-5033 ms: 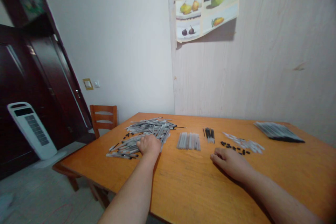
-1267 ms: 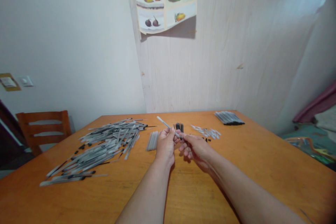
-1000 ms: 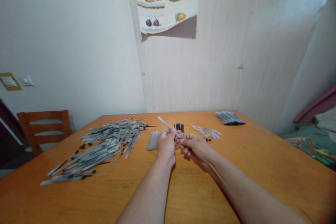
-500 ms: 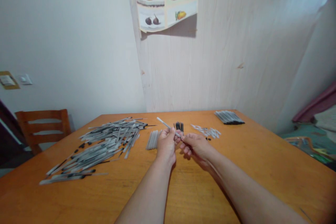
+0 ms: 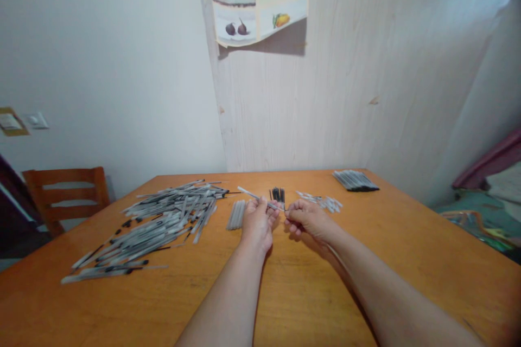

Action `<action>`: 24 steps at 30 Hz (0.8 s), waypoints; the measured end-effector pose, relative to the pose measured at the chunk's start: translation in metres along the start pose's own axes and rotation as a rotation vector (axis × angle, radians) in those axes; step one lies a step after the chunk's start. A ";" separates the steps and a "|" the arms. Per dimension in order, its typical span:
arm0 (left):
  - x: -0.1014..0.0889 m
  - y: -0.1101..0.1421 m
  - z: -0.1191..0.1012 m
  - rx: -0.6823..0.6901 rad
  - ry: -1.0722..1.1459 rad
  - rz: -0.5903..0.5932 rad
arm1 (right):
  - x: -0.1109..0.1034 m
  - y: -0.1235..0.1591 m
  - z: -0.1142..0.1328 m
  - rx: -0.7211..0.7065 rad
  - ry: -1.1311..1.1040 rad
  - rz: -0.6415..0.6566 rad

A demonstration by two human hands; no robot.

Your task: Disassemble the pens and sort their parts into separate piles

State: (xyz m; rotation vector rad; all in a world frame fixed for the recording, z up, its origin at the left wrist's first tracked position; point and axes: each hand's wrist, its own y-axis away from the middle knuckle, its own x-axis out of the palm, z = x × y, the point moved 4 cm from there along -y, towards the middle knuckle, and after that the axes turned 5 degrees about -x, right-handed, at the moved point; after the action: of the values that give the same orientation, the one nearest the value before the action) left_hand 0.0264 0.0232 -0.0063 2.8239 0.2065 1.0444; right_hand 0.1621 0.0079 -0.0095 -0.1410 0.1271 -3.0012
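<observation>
A slim whitish pen barrel (image 5: 249,192) slants down to the right in my left hand (image 5: 258,222), whose thumb and fingers are closed around it. My right hand (image 5: 306,219) is at the barrel's lower right end, its thumb and forefinger pinching a small dark pen tip (image 5: 286,210). Whether the tip is joined to the barrel is too small to tell. Just left of my left hand lies a row of clear tubes (image 5: 235,215), partly hidden by it. Beyond my hands stands a small group of black refills (image 5: 277,194).
A large heap of pens and parts (image 5: 163,222) spreads over the table's left side. Short white pieces (image 5: 321,201) lie right of centre, and a neat stack of black-ended pens (image 5: 355,180) is at the back right. A wooden chair (image 5: 67,190) stands beyond the left edge.
My right hand has shifted slightly right, away from my left hand, and a dark tip now shows between its fingers and the barrel. The barrel lies a little flatter.
</observation>
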 end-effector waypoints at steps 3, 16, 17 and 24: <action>-0.001 -0.002 -0.002 -0.001 0.014 -0.004 | -0.003 0.002 0.009 -0.004 0.062 0.035; -0.007 -0.004 -0.010 0.002 0.062 -0.051 | -0.110 -0.018 0.012 -0.183 0.842 -0.474; -0.007 -0.004 -0.010 0.004 0.061 -0.052 | -0.112 -0.018 0.010 -0.156 0.910 -0.451; -0.008 -0.006 -0.008 0.021 0.025 -0.044 | -0.097 -0.014 0.008 0.006 1.171 -0.336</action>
State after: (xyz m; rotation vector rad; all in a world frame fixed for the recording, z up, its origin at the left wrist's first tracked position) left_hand 0.0149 0.0285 -0.0063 2.8125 0.2827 1.0756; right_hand 0.2568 0.0348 -0.0090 1.7197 0.2101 -2.9166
